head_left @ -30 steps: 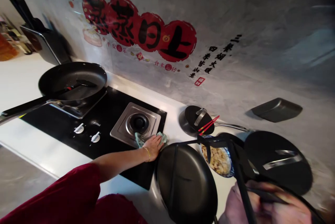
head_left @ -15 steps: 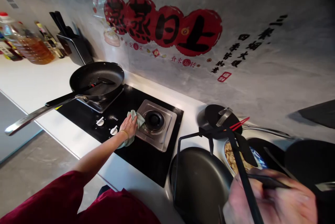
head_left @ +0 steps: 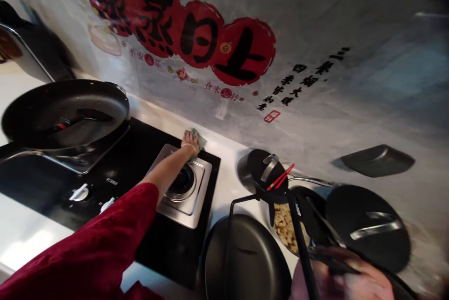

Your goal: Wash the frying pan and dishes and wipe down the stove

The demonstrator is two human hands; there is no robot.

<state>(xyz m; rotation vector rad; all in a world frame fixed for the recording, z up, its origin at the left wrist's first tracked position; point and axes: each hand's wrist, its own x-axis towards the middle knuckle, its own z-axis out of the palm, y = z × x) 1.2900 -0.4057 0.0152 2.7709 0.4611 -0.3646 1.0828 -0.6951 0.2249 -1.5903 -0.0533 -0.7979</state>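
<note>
Cloth (head_left: 201, 141): moved to hob's (head_left: 168, 251) back edge, now wiped.
Left hand (head_left: 190, 141): fingers pressed onto it.
Right hand (head_left: 345, 277): fingers curled round handle (head_left: 333, 263).

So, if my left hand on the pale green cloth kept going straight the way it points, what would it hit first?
Your left hand, on the pale green cloth, would probably meet the grey marbled wall first, beyond a strip of white countertop; depth is hard to judge.

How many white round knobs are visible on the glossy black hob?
2. One white round knob sits in front of the leftmost round black pan; the other, just right, is partly hidden by the red fabric sleeve.
</note>
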